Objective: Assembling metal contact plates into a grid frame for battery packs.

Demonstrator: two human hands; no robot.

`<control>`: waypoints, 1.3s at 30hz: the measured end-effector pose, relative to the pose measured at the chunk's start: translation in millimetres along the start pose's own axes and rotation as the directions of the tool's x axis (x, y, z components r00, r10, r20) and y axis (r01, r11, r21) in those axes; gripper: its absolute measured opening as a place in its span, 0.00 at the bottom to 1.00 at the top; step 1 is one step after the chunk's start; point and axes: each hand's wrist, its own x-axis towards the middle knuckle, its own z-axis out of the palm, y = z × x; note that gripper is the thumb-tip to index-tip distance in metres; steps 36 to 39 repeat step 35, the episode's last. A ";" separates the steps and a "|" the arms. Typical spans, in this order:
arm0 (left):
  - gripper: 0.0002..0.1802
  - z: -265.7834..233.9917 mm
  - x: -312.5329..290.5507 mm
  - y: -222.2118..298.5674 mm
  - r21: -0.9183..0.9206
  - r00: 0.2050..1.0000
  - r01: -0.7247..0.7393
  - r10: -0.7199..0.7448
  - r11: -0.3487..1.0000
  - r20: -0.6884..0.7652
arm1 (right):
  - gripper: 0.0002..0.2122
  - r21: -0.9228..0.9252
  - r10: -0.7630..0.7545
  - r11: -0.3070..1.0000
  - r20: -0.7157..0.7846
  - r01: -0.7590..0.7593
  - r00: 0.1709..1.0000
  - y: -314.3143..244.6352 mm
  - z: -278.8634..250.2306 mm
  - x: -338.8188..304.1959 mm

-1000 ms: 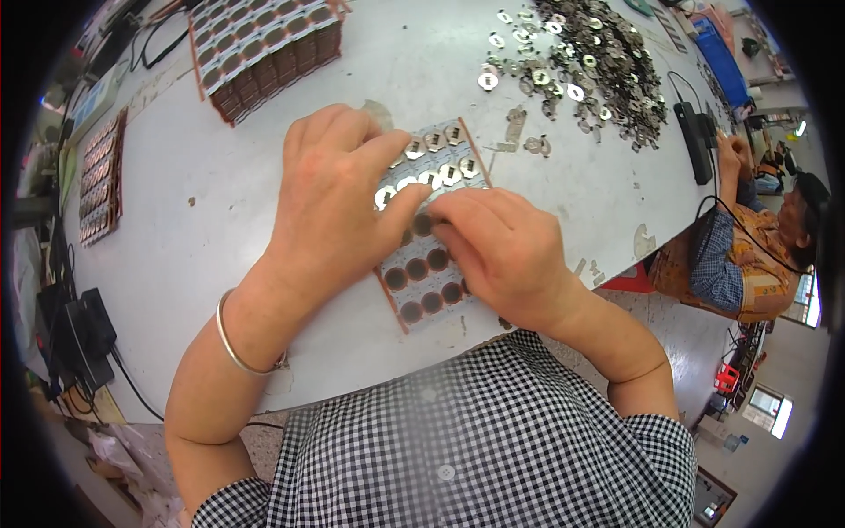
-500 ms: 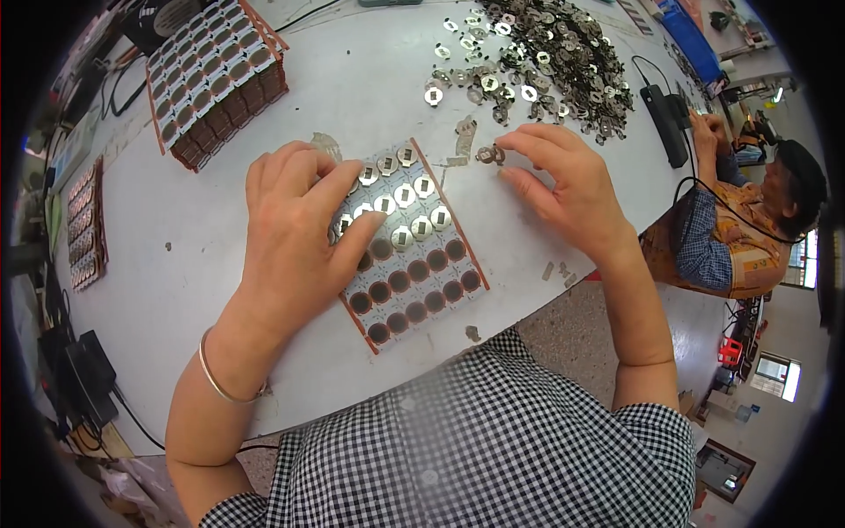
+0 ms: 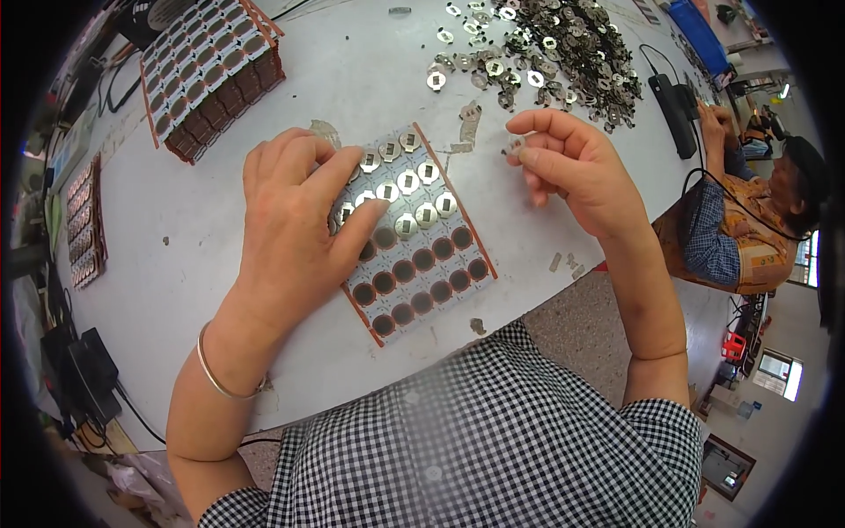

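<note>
A circuit board panel (image 3: 414,293) lies tilted on the table in front of me, with rows of dark round pads on its nearer part. Shiny round metal clips (image 3: 407,182) sit on its farther rows. My left hand (image 3: 295,207) rests over the panel's left side, thumb and index finger spread apart; some pads and clips are hidden beneath it. Just right of the panel, my right hand (image 3: 572,172) is raised off the table. Its thumb and index finger pinch small metal clips (image 3: 515,150), partly covered by the fingers.
Loose metal clips (image 3: 572,66) are heaped at the back right. A tall stack of panels (image 3: 216,70) stands back left, and filled panels (image 3: 85,224) lie at the far left. A black power strip (image 3: 672,114) lies near the right edge. Another person (image 3: 739,220) sits beyond it.
My right hand has lifted slightly and turned, its fingers curling more tightly around the clips. The left hand stays over the panel, where the clips look unchanged.
</note>
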 end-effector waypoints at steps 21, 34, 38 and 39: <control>0.22 0.1 -2.9 -10.2 -0.040 0.999 0.051 -0.051 0.998 0.002 | 0.07 -0.336 -0.234 0.889 0.247 0.310 0.940 -2.4 96.9 -8.5; 0.21 5.2 -3.5 -12.5 -0.063 0.997 0.061 -0.064 0.996 -0.048 | 0.06 -0.502 -0.362 0.740 0.265 0.448 0.894 -0.5 103.5 -7.8; 0.21 3.6 -3.3 -12.1 -0.052 0.997 0.066 -0.067 0.996 -0.028 | 0.07 -0.507 -0.360 0.737 0.268 0.448 0.894 -1.5 104.9 -7.7; 0.21 3.6 -3.3 -12.1 -0.052 0.997 0.066 -0.067 0.996 -0.028 | 0.07 -0.507 -0.360 0.737 0.268 0.448 0.894 -1.5 104.9 -7.7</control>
